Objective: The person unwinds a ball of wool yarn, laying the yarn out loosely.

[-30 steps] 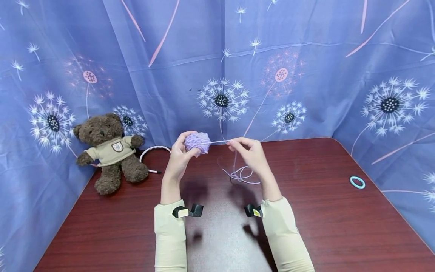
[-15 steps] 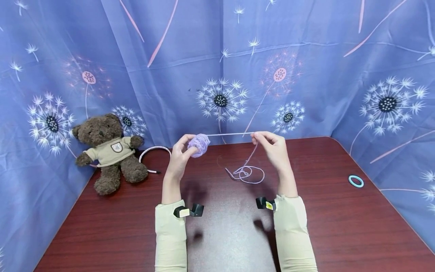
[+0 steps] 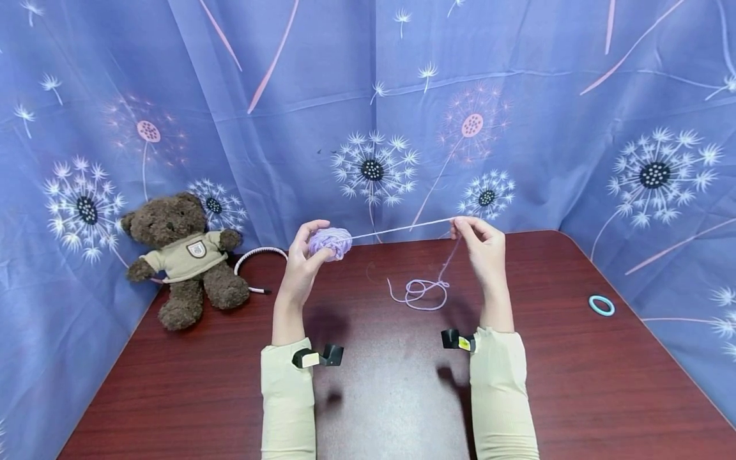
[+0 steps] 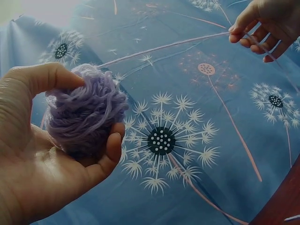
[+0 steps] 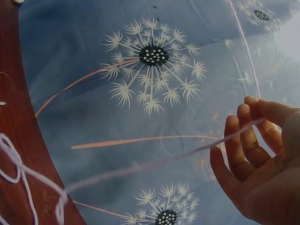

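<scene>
My left hand (image 3: 299, 265) grips a lilac ball of yarn (image 3: 335, 241), thumb on the near side and fingers curled behind it. In the left wrist view the wound strands of the ball (image 4: 86, 115) show between thumb and fingers. From the ball a taut yarn strand (image 3: 402, 228) rises slightly to my right hand (image 3: 485, 255), which pinches it between thumb and forefinger. Past that pinch the yarn hangs down across the right palm (image 5: 262, 187) to a loose tangle of yarn (image 3: 422, 294) on the table. Both hands are raised above the tabletop.
A brown teddy bear (image 3: 184, 255) in a beige shirt sits at the table's left back edge. Beside it lies a white headband-like hoop (image 3: 259, 250). A light blue ring (image 3: 601, 305) lies at the right. Behind the red-brown table (image 3: 575, 383) hangs a blue dandelion-print curtain (image 3: 287, 160).
My right hand has moved rightward, away from the ball, so the strand between the hands is longer. The loose yarn on the table has shifted slightly right. The left hand stays nearly in place.
</scene>
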The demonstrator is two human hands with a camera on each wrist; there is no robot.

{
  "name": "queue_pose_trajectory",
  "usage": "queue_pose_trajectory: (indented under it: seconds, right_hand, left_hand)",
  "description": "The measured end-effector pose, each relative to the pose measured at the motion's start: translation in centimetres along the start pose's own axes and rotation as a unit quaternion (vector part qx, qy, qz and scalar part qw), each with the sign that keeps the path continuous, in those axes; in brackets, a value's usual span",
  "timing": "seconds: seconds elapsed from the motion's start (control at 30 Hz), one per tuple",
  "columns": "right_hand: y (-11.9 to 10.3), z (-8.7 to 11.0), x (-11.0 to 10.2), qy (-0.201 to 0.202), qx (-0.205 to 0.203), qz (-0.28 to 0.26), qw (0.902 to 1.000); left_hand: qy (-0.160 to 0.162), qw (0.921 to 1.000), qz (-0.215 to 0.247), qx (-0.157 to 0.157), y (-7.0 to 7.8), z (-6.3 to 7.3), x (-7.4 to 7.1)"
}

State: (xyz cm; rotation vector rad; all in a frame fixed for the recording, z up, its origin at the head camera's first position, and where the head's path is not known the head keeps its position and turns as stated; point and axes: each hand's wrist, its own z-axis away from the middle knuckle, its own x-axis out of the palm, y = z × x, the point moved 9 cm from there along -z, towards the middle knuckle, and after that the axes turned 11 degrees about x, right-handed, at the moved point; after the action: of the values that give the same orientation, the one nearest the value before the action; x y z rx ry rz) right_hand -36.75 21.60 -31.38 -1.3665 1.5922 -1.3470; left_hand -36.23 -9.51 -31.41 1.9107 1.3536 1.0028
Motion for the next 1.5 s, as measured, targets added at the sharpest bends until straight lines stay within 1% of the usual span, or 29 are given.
queue_pose_trajectory:
  seconds: [0.13, 0.27, 0.4, 0.5, 0.63, 0.73, 0.8, 0.9, 1.03, 1.13, 1.2, 1.33, 1.5]
  right_hand:
    - [0.1, -0.1, -0.5, 0.012, 0.001, -0.015, 0.9998]
    - [0.1, -0.2, -1.1, 0.027, -0.002, -0.022, 0.9994]
    - [0.3, -0.3, -2.0, 0.048, 0.005, -0.037, 0.9982]
    - [0.4, -0.3, -2.5, 0.060, 0.006, -0.046, 0.9971]
    - [0.5, -0.3, -3.0, 0.072, 0.006, -0.054, 0.9959]
    - [0.6, -0.3, -3.2, 0.078, 0.008, -0.057, 0.9953]
    - [0.6, -0.4, -3.3, 0.078, 0.008, -0.059, 0.9951]
    - [0.7, -0.4, -3.2, 0.079, 0.007, -0.060, 0.9950]
    - [0.7, -0.4, -3.3, 0.082, 0.009, -0.062, 0.9947]
    - [0.8, -0.4, -3.4, 0.085, 0.015, -0.066, 0.9941]
    - [0.8, -0.4, -3.6, 0.089, 0.018, -0.068, 0.9935]
    - [0.9, -0.4, -4.2, 0.101, 0.022, -0.083, 0.9912]
    - [1.4, -0.6, -5.3, 0.126, 0.029, -0.098, 0.9868]
  left_hand:
    - [0.002, 1.0000, 0.004, 0.001, 0.2, 0.1, -0.3]
    - [-0.006, 0.9999, 0.009, 0.008, 0.4, 0.0, -0.6]
    - [-0.024, 0.9994, 0.018, 0.020, 0.8, 0.0, -0.7]
    - [-0.048, 0.9984, 0.017, 0.026, 1.0, 0.1, -0.5]
    - [-0.072, 0.9972, 0.011, 0.014, 0.8, 0.2, -0.3]
    - [-0.080, 0.9965, 0.024, 0.008, 0.7, 0.3, -0.1]
    - [-0.082, 0.9961, 0.034, 0.009, 0.7, 0.3, 0.0]
    - [-0.076, 0.9963, 0.037, 0.015, 0.8, 0.3, 0.0]
    - [-0.070, 0.9969, 0.029, 0.022, 0.9, 0.2, 0.0]
    - [-0.066, 0.9973, 0.026, 0.018, 0.9, 0.2, 0.0]
    - [-0.058, 0.9979, 0.026, 0.016, 0.9, 0.1, -0.2]
    - [-0.025, 0.9990, 0.032, 0.021, 1.1, 0.0, -0.9]
    - [0.028, 0.9990, 0.027, 0.022, 1.1, -0.1, -2.4]
